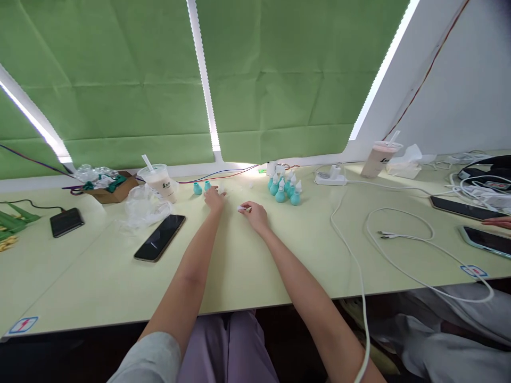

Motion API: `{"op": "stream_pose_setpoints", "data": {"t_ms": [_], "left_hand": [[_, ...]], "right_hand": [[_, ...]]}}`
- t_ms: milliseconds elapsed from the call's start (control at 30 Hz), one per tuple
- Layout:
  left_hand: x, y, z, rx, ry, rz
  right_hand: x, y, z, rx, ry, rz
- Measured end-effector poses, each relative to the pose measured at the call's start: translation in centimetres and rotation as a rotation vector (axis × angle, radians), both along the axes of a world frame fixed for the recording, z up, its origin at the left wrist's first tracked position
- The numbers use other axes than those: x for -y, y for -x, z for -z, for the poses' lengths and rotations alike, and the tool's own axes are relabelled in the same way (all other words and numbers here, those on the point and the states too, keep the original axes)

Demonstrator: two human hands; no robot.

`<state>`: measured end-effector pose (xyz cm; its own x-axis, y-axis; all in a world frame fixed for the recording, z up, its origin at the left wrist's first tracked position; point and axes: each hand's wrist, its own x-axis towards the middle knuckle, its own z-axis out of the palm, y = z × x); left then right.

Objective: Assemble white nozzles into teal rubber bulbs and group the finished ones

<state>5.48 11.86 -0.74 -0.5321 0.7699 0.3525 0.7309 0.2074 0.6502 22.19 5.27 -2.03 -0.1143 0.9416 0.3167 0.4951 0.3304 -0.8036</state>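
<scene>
My right hand (254, 214) pinches a small whitish nozzle-like piece (241, 208) just above the table. Farther forward, my left hand (214, 199) reaches down with its fingers apart, beside a teal rubber bulb (207, 185) without a tip. Another tipless teal bulb (197, 188) stands to the left of it. Small translucent pieces (222, 190) lie by the left fingertips, partly hidden and hard to make out. Right of my hands stands a group of several teal bulbs with white pointed tips (280, 192).
A black phone (160, 238), a crumpled plastic bag (146, 205), a drink cup (158, 181) and a cardboard box (112, 192) are on the left. To the right are a power strip (330, 178), a white cable (351, 250) and another cup (379, 159). Another person's hand (498, 221) shows at far right.
</scene>
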Motion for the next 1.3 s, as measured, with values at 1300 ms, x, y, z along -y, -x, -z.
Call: {"op": "stream_pose_setpoints", "data": {"t_ms": [1300], "left_hand": [[12.6, 1.3, 0.2, -0.478, -0.023, 0.747]], "right_hand": [[1.7, 0.2, -0.5, 0.103, -0.214, -0.284]]}}
